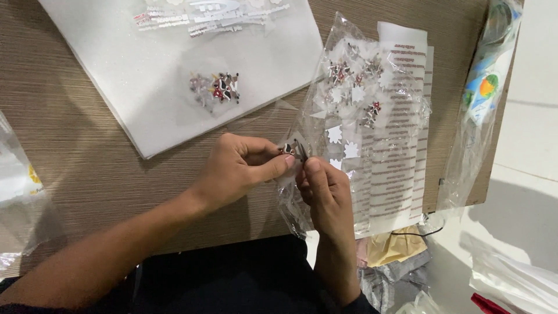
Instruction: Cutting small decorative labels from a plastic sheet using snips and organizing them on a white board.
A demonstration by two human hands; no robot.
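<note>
My left hand (235, 168) and my right hand (325, 192) meet over the wooden table (75, 134), pinching one small dark, red and white charm (292, 150) between their fingertips. Just right of the hands lies a clear plastic bag (354, 110) holding several similar small charms and white star-shaped paper bits. A small heap of the same charms (216, 87) rests on a white sheet (232, 35) further back.
Strips of white printed paper (401, 134) lie under the bag. A long clear plastic packet with coloured print (479, 99) runs along the table's right edge. Crumpled plastic sits at the far left (17, 192), and bags lie on the floor at the lower right (511, 279).
</note>
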